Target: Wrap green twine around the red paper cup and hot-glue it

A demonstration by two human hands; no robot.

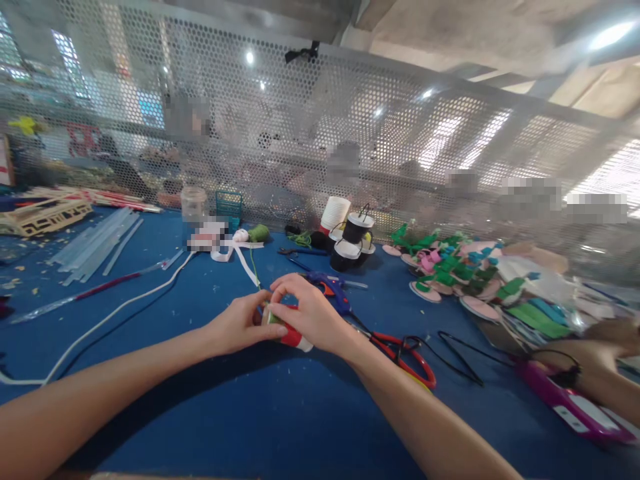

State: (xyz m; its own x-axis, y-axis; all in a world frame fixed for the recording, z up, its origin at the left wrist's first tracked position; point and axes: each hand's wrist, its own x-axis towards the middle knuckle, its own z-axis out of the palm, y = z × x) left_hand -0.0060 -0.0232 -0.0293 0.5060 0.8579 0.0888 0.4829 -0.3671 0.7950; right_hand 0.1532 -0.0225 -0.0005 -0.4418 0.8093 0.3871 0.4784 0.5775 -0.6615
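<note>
Both my hands meet at the middle of the blue table [210,413]. My right hand [307,313] is wrapped over a small red and white cup-shaped piece [295,339], fingers curled round its top. My left hand [237,327] grips the same piece from the left, fingertips pressed against its green and white end. A thin green wire [254,267] runs from the piece back towards a green spool [259,233].
Red-handled scissors [407,357] and a blue glue gun [333,290] lie right of my hands. Black and white little buckets [353,241], foam cut-outs [465,273], glue sticks [95,243], a white cable [115,310]. Another person's hand [600,353] and a purple tool [570,403] at right. Perforated metal screen [320,127] behind.
</note>
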